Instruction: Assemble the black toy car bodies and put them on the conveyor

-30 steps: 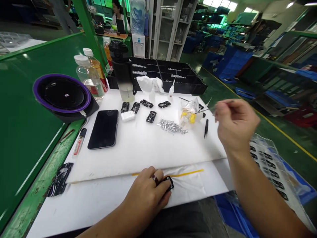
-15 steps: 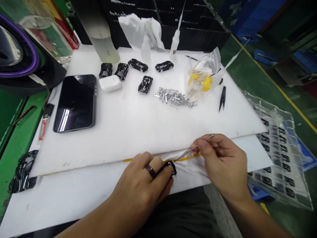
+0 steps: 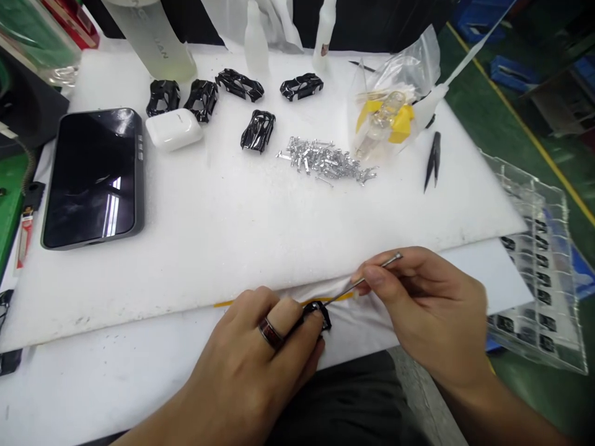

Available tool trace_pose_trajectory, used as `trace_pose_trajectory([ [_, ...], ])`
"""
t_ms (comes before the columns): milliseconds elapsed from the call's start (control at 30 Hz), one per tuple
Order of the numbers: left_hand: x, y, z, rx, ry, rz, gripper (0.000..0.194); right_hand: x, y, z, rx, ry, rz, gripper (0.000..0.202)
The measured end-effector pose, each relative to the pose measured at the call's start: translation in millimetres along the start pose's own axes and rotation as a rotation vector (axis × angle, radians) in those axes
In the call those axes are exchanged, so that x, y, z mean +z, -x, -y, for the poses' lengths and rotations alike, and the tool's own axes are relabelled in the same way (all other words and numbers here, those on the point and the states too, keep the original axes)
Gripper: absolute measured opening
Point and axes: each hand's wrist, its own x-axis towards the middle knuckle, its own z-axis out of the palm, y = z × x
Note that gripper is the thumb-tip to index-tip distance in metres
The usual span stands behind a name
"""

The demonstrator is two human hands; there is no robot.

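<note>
My left hand (image 3: 260,353), with a ring on one finger, is closed around a small black car shell (image 3: 321,314) near the front edge of the table. Between thumb and fingers, my right hand (image 3: 423,303) pinches a thin metal rod (image 3: 360,282). The rod slants down to the left, and its lower end is at the shell; whether it touches is too small to tell. White cloth (image 3: 362,322) with a yellow strip lies beneath both hands. Farther back are a pile of small silvery parts (image 3: 325,160) and several black car shells (image 3: 258,131).
A dark tablet-like device (image 3: 93,176) and a white case (image 3: 173,130) lie at the left. Behind stand a bottle (image 3: 155,43) and white dropper bottles (image 3: 256,40). Black tweezers (image 3: 433,162) and a plastic bag (image 3: 411,68) are at the right, beyond them a clear compartment tray (image 3: 560,248).
The view has moved closer to the table, so the items at the back appear higher. Both hands keep their hold on the shell and rod; the rod lies at a similar slant.
</note>
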Motion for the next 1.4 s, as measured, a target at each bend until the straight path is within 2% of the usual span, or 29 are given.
trace_pose_trajectory([
  [333, -1.1, 2.4, 0.0, -0.007, 0.001, 0.017, 0.020, 0.8, -1.2, -0.1, -0.027, 0.089, 0.004, 0.010],
  [500, -0.8, 1.8, 0.0, -0.006, 0.005, 0.014, 0.020, 2.0, -1.5, 3.1, -0.030, 0.007, -0.033, 0.012],
  [967, -1.4, 1.2, -0.7, -0.008, 0.003, 0.025, 0.022, -3.7, 3.2, -0.9, -0.019, 0.115, 0.042, 0.011],
  [1167, -1.4, 0.2, 0.1, -0.009, 0.000, 0.030, 0.023, -2.4, 2.8, 0.0, -0.030, 0.138, 0.035, 0.012],
  [1400, -1.8, 1.8, -0.2, -0.010, 0.004, 0.036, 0.023, -3.2, 2.6, -1.1, -0.026, 0.056, 0.035, 0.012],
])
